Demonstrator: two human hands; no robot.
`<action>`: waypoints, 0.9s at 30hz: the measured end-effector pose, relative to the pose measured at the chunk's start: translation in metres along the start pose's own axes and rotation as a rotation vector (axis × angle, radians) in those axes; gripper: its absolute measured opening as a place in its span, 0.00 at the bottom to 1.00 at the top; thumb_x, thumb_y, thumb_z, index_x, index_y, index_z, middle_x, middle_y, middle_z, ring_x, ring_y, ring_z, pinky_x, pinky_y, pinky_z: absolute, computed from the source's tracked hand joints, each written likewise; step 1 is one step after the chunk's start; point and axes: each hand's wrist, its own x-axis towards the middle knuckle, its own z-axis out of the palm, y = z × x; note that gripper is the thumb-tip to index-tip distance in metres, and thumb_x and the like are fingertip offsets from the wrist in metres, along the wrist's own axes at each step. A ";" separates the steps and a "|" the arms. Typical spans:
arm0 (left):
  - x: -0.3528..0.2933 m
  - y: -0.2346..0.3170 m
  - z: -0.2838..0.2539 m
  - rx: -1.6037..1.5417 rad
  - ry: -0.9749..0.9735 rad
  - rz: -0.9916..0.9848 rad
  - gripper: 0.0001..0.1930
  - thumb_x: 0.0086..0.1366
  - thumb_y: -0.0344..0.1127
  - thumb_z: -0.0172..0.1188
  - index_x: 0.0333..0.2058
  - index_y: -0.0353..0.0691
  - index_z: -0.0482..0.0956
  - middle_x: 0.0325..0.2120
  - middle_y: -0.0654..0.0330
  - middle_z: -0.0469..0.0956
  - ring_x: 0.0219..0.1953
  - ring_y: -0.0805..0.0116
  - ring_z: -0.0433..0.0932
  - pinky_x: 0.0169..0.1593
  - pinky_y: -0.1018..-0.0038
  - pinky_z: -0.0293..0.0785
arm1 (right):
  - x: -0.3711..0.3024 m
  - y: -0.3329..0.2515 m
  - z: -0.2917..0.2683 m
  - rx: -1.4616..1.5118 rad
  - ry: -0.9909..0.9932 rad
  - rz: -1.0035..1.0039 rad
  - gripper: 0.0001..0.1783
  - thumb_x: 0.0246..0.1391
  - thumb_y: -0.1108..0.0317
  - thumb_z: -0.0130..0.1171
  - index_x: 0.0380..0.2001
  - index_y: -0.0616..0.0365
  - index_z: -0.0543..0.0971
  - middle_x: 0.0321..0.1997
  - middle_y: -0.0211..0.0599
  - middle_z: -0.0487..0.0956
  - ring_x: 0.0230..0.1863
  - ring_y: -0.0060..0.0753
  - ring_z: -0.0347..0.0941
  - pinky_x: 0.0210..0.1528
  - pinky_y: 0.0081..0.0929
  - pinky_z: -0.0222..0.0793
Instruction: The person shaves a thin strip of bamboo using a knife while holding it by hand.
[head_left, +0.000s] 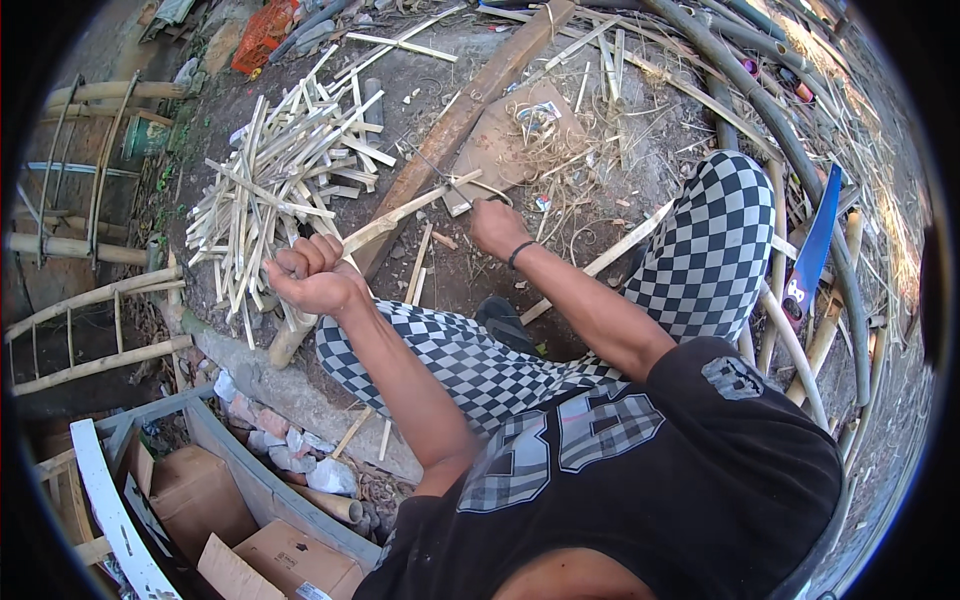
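My left hand (318,276) is closed round the near end of a pale bamboo strip (390,220). The strip slants up to the right, across a brown wooden plank (420,165). My right hand (498,228) is closed on a knife, its handle mostly hidden by my fingers. The thin dark blade (442,174) crosses the strip near its far end. A curled shaving (490,188) stands just above my right hand. To the left of the plank lies a loose heap of cut bamboo strips (285,165).
A flat cardboard piece (495,135) lies beyond my right hand, with shavings (570,165) around it. A blue saw (818,240) leans among poles (850,290) at right. Cardboard boxes (200,505) sit in a grey wooden frame (270,480) at lower left. An orange crate (263,38) stands far left.
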 end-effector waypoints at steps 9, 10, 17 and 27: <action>0.000 0.000 0.010 -0.037 -0.098 -0.043 0.26 0.72 0.52 0.39 0.15 0.51 0.45 0.09 0.70 0.42 0.13 0.76 0.38 0.20 0.75 0.38 | 0.018 0.040 0.024 0.109 0.110 0.016 0.14 0.61 0.61 0.49 0.40 0.61 0.76 0.31 0.60 0.80 0.36 0.64 0.78 0.39 0.56 0.74; 0.004 -0.003 -0.002 -0.047 -0.076 -0.048 0.26 0.72 0.52 0.39 0.15 0.51 0.45 0.09 0.70 0.42 0.13 0.76 0.38 0.20 0.75 0.38 | 0.018 0.046 0.021 0.137 0.074 0.021 0.15 0.61 0.61 0.49 0.41 0.62 0.77 0.34 0.62 0.80 0.38 0.63 0.79 0.41 0.55 0.75; -0.001 0.008 -0.013 -0.011 -0.071 -0.033 0.25 0.72 0.50 0.37 0.16 0.51 0.45 0.10 0.70 0.42 0.14 0.76 0.37 0.21 0.74 0.38 | -0.017 -0.032 -0.004 0.018 -0.009 -0.076 0.14 0.59 0.63 0.51 0.41 0.61 0.77 0.32 0.59 0.81 0.38 0.62 0.79 0.41 0.53 0.76; -0.001 0.003 -0.005 -0.023 -0.136 -0.078 0.26 0.72 0.51 0.38 0.16 0.51 0.44 0.11 0.70 0.42 0.14 0.75 0.37 0.22 0.75 0.39 | 0.016 0.018 0.014 0.025 -0.001 0.090 0.15 0.60 0.62 0.50 0.37 0.64 0.79 0.36 0.64 0.80 0.42 0.63 0.78 0.44 0.54 0.74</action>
